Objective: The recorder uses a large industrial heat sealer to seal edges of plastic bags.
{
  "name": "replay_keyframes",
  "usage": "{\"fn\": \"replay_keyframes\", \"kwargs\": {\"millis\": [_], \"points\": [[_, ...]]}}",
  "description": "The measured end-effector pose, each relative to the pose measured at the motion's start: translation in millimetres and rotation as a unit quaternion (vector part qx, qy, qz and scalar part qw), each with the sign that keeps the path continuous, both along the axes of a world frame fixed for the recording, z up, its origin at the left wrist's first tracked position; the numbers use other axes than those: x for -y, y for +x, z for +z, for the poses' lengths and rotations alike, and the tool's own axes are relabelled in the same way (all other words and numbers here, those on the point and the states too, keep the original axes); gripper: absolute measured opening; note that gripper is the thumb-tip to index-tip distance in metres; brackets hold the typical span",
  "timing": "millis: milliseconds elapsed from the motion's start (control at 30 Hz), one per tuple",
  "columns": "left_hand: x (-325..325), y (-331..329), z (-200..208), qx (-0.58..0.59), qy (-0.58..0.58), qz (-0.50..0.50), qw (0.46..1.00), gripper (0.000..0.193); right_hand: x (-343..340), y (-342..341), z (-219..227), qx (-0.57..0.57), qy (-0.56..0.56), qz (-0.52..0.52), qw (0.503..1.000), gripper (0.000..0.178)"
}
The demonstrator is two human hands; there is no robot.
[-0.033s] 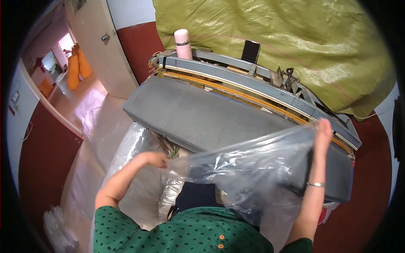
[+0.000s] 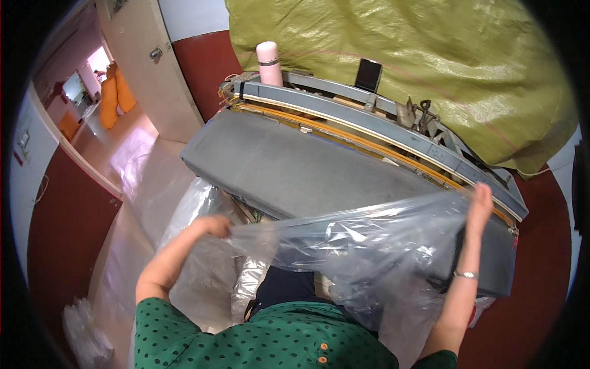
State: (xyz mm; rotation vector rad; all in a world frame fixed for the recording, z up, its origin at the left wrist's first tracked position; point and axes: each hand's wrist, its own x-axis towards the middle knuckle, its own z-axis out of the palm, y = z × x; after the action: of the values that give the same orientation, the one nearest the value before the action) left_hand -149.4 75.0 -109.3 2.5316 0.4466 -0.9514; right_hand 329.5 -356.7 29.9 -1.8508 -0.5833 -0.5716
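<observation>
A sheet of clear plastic film (image 2: 362,237) is stretched across in front of me, creased and shiny. My left hand (image 2: 217,226) is closed on its gathered left end, left of my lap. At the right, my right hand (image 2: 480,208) is raised with its fingers together, the film's upper right corner pinched at its thumb side. The loose lower part of the film hangs down over my right side. Behind the film lies the long grey padded surface (image 2: 295,160) of a machine, partly seen through the plastic.
A metal rail (image 2: 344,112) with orange strips runs along the machine's far side. On it stand a pink flask (image 2: 268,64), a dark phone (image 2: 368,75) and a metal clamp (image 2: 424,114). More plastic film (image 2: 203,270) lies at my left. A yellow-green tarp (image 2: 399,43) hangs behind; a door (image 2: 141,61) stands ajar.
My left hand has moved left and slightly up, and my right hand a little to the right and down. The film between them is spread wider.
</observation>
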Motion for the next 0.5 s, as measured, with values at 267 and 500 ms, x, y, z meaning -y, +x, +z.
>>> {"fn": "replay_keyframes", "kwargs": {"millis": [267,500], "points": [[-115,0,177,0.603,0.522,0.269,0.54,0.012,192,75,-71,0.064,-0.155,-0.23,0.959,0.024],[-38,113,95,0.525,0.255,0.172,0.794,0.047,303,102,-104,-0.038,-0.284,-0.387,0.876,0.034]]}}
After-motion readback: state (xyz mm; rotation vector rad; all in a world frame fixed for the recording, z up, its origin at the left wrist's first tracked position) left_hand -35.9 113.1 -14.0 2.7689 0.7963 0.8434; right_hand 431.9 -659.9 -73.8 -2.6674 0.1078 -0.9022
